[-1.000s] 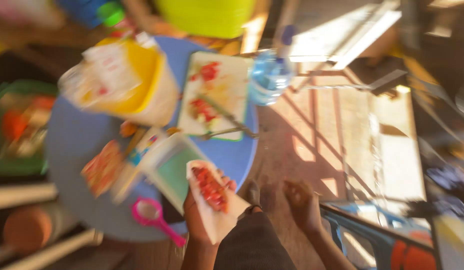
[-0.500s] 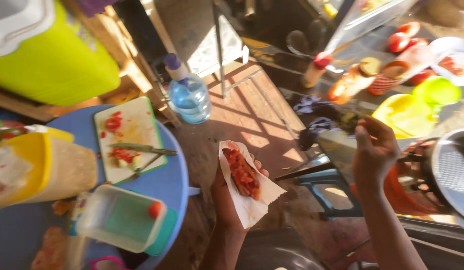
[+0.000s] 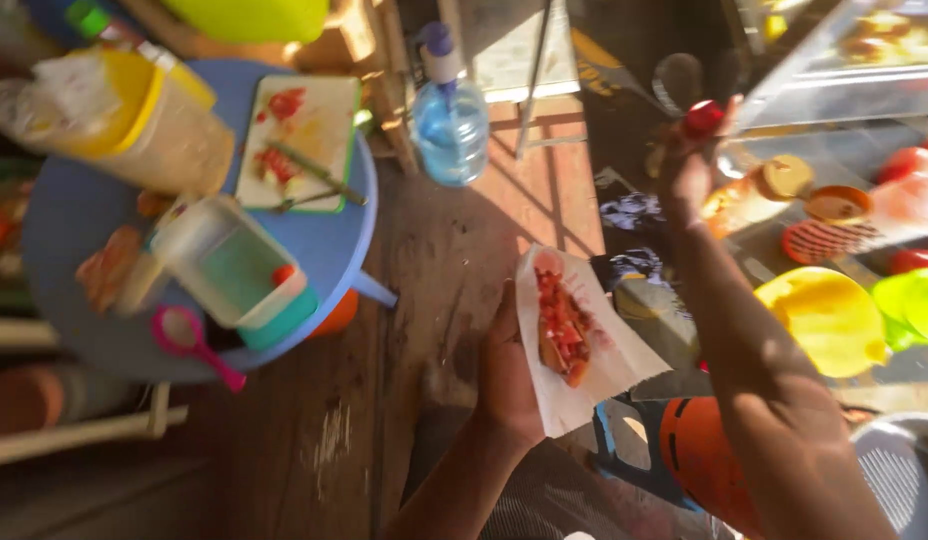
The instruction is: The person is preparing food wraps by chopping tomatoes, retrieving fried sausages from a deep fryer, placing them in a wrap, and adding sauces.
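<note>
Far to the left of both hands stands a round blue table (image 3: 64, 230). On its upper left lies a large yellow-lidded plastic jar (image 3: 149, 125) on its side, with a crumpled clear bag over its mouth. Beside it, on the table's far right part, is a white cutting board (image 3: 304, 140) with a green edge, red tomato bits and a knife (image 3: 319, 175) laid slantwise. Nearer, a clear rectangular tub (image 3: 234, 270) on a teal base sits close to the table's near edge, and a pink spoon (image 3: 189, 340) lies just below it. Off the table's right rim a clear blue water bottle (image 3: 451, 125) with a purple cap stands on the wooden floor.

The left hand (image 3: 509, 375) is held low over the open planks, palm up, its fingers curled under and around a sheet of white paper (image 3: 584, 350). On the paper lies a hot dog in a bun (image 3: 562, 325) topped with chopped red tomato; the paper's edges jut past the fingertips on the right. Bare floor lies between this hand and the table's leg.

The right hand (image 3: 689, 165) is raised up and away, well above the hot dog, fingers closed around a bottle with a red cap (image 3: 702, 118); the bottle's body is blurred. To the right of it a counter holds orange-lidded jars (image 3: 834, 205), a yellow bowl (image 3: 824, 320) and green bowls (image 3: 909, 305), crowded close together.
</note>
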